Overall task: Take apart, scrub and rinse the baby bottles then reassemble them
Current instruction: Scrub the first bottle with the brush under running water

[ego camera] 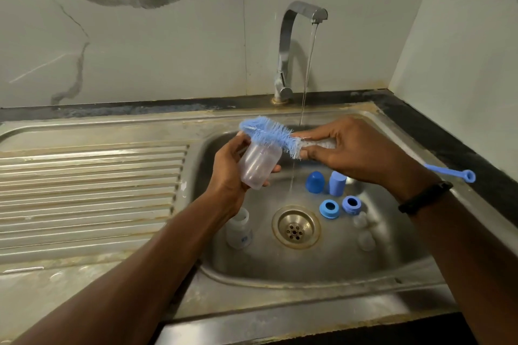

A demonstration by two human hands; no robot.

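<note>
We've got one clear bottle body (259, 166) in the left hand (229, 173), fingers wrapped round its side, mouth tilted up and to the right so the brush can go straight in. Right hand (356, 152) pinches the blue bottle brush (269, 137) right at the base of the bristles, not out at the end of the handle (448, 172). Choking up like that probably gives us better aim at the narrow mouth. The handle sticks out past the wrist, over the sink's right rim.

Bristles sit across the bottle mouth, not inside yet as far as we can tell. Both hands are over the left side of the basin (252, 266), so drips land in the sink.

Tap (304, 12) is running; the stream falls just right of the bottle, behind the brush hand. Handy for wetting and rinsing without moving far.

Parts are already separated and parked on the basin floor:
- second bottle body (238, 228), upright, left of the drain (296, 228)
- two blue caps (325, 182) on the far side, right of the stream
- two blue collar rings (340, 206) just right of the drain
- two clear teats (363, 231) nearer, right side, hard to make out

Our read: disassembly done, scrubbing of first bottle starting. Ribbed drainboard (92, 190) on the left counter looks like the natural spot for clean parts.
</note>
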